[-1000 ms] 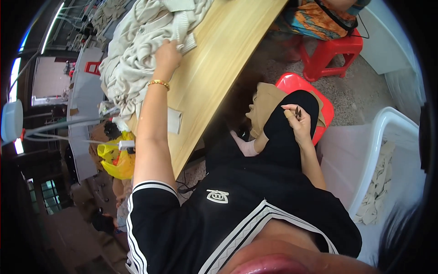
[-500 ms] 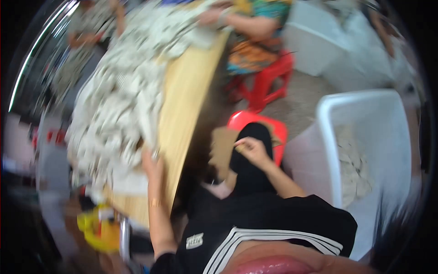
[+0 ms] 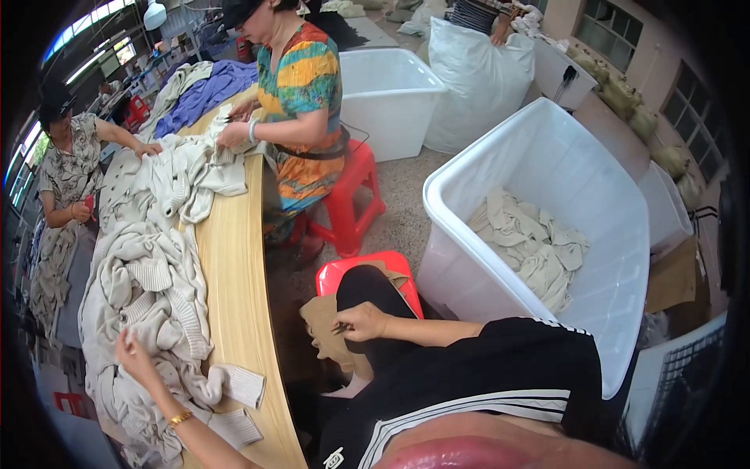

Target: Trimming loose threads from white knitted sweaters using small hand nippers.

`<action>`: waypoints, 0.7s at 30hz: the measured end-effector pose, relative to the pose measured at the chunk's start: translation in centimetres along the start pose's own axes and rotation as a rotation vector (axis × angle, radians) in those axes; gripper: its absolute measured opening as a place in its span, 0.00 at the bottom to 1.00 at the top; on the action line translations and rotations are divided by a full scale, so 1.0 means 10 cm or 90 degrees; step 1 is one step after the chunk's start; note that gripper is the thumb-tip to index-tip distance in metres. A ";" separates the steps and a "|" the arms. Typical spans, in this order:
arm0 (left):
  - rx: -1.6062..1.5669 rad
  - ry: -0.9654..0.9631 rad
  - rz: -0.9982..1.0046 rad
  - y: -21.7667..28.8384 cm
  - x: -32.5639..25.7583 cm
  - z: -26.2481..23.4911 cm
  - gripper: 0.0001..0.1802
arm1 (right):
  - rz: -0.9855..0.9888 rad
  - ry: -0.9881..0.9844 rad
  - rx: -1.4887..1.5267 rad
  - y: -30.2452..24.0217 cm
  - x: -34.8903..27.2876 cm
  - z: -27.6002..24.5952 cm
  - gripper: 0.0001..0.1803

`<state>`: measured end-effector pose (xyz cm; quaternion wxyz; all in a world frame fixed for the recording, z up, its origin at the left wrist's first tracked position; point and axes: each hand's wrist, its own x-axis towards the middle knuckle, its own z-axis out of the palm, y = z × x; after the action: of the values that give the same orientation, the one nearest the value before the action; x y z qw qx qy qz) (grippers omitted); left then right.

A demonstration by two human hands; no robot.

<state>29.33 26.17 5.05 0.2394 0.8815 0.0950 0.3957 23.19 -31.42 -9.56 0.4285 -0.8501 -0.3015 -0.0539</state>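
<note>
Cream crumpled knitwear (image 3: 148, 270) apparently awaiting grasp; left hand (image 3: 138, 358) hovering, parted fingers needing closing; right hand (image 3: 363, 321) clasping slim dark tool (image 3: 341, 327).

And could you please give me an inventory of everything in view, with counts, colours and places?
Table: one, light wood, left of centre
Knit garments: too heaped to count, cream, on the table
Purple cloth: one heap, purple, table's far end
Stools: two nearby, red, right of the table
Near bin: one, white, right, cream cloth inside
Farther bins: at least two, white, behind
Large sack: one, white, top centre
Wall sacks: several, greenish, right wall
Co-workers: at least three, patterned clothes, far side
Tan cloth: at least one, tan, nearer stool
Small tool: one, dark, in the right hand
Left hand: one, bare, at the garments
Right hand: one, bare, beside the tan cloth
</note>
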 end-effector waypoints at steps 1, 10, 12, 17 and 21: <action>0.123 0.056 0.049 -0.13 0.09 -0.06 0.22 | -0.023 -0.017 -0.032 -0.01 -0.01 0.00 0.15; 0.623 -0.017 -0.220 -0.04 -0.41 0.35 0.26 | -0.034 -0.025 -0.104 0.02 -0.06 0.00 0.12; 0.603 -0.009 -0.217 -0.08 -0.41 0.37 0.27 | -0.036 -0.028 -0.115 0.01 -0.07 0.01 0.11; 0.569 0.055 -0.170 -0.24 -0.50 0.37 0.26 | -0.044 -0.030 -0.162 -0.02 -0.05 0.01 0.10; 0.516 0.101 -0.100 -0.22 -0.56 0.32 0.26 | -0.055 -0.023 -0.179 -0.02 -0.10 -0.01 0.10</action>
<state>28.06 24.93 -1.53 -0.1052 0.8613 0.3277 0.3738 22.27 -31.86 -9.70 0.2971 -0.8886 -0.3352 -0.0988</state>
